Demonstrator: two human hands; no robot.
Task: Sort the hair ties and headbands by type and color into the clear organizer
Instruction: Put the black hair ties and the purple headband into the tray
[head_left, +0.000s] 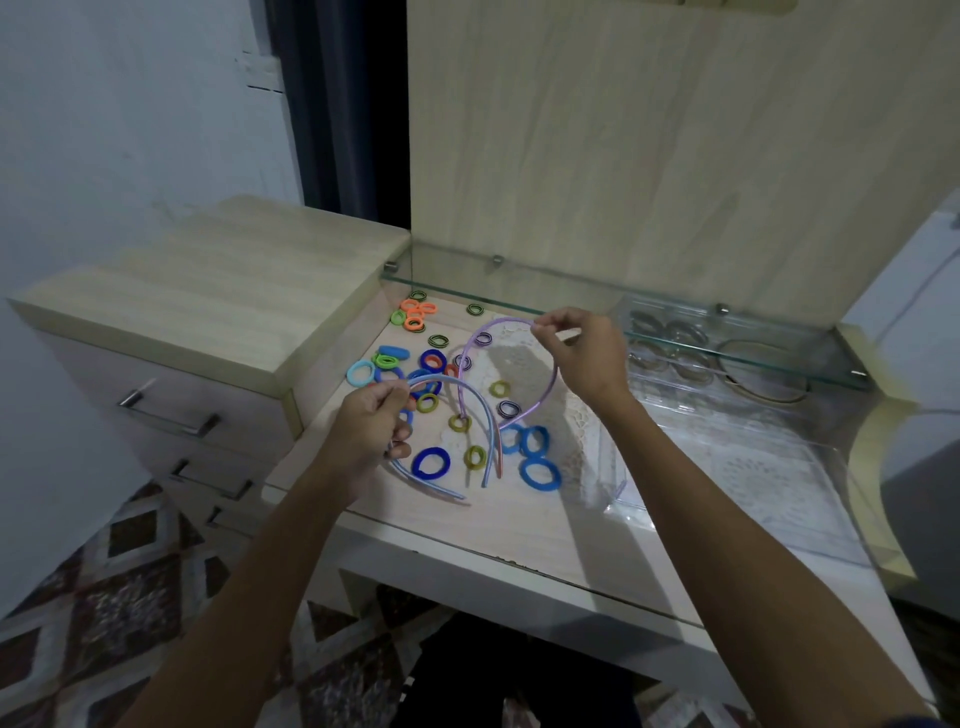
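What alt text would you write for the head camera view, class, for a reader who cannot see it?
A person's right hand pinches a lilac headband while the left hand holds a blue headband above scattered hair ties on a dressing table. A clear organizer sits to the right.

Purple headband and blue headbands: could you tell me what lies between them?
In the head view, an olive hair tie lies on the table between the purple headband and blue headbands.

Both bare forearms reached up from the bottom of the frame. The left hand (371, 434), at centre left, had its fingers curled in a grip. The right hand (582, 353), higher and right of centre, pinched with thumb and fingertips.
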